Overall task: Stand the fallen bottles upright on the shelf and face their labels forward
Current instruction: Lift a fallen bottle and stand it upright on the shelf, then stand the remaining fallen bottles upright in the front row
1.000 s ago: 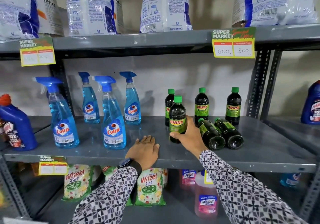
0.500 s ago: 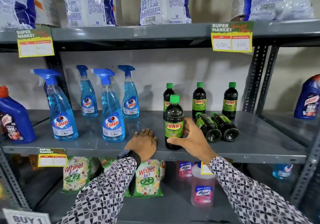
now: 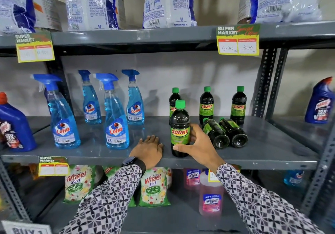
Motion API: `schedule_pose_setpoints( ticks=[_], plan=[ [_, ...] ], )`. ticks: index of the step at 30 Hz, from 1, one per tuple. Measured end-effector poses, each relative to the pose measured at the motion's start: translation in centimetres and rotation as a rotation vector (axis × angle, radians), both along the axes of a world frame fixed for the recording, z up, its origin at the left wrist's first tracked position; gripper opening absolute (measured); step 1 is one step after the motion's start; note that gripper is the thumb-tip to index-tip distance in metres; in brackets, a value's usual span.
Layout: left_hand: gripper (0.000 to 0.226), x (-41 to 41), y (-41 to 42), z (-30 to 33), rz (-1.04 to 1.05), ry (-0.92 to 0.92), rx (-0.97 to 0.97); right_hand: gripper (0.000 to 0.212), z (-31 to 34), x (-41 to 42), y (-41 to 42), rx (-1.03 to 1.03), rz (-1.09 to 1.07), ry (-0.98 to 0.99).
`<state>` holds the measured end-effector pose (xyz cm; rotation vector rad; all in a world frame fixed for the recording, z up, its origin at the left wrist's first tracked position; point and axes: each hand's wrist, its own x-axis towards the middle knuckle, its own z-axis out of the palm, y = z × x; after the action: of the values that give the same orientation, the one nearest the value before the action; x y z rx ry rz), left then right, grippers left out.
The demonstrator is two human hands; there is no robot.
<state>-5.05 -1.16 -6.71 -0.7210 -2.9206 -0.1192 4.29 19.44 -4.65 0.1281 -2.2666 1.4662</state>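
A dark Sunny bottle (image 3: 180,125) with a green cap stands upright near the front edge of the grey middle shelf (image 3: 272,154), its label facing me. My right hand (image 3: 198,145) wraps its lower right side, thumb in front. My left hand (image 3: 148,147) lies flat on the shelf just left of it, holding nothing. Two more Sunny bottles (image 3: 214,133) (image 3: 233,132) lie on their sides to the right, bottoms toward me. Three upright Sunny bottles (image 3: 206,105) stand in a row behind.
Several blue Colin spray bottles (image 3: 116,121) stand on the left half of the shelf. Blue toilet cleaner bottles sit at the far left (image 3: 14,128) and far right (image 3: 320,103). A steel upright (image 3: 262,81) rises at the right. Detergent bags fill the shelf above.
The held bottle has come forward toward the shelf's front edge and stands there; my right hand has slid lower on it. My left hand has stayed flat on the shelf.
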Motion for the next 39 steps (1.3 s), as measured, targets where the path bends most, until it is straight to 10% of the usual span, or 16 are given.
schedule_pose_setpoints(
  ticks=[12,17,23,30,39],
  plan=[
    [0.054,0.7,2.0,2.4,0.036,-0.130,0.104,0.078,1.5,2.5,-0.3,0.053,0.009,-0.004],
    [0.055,0.6,2.1,1.3,0.027,-0.076,0.089,0.038,5.5,3.0,3.1,0.356,-0.486,0.268],
    [0.057,0.9,2.4,1.2,0.011,-0.064,0.095,0.031,8.7,0.8,7.2,0.712,-0.533,-0.390],
    [0.057,0.2,2.2,1.0,-0.008,-0.054,0.096,0.074,8.1,-2.6,7.8,0.538,-0.434,-0.490],
    [0.057,-0.4,2.0,0.4,-0.018,-0.042,0.068,0.045,8.0,-2.4,7.4,0.017,-0.309,-0.598]
  ],
)
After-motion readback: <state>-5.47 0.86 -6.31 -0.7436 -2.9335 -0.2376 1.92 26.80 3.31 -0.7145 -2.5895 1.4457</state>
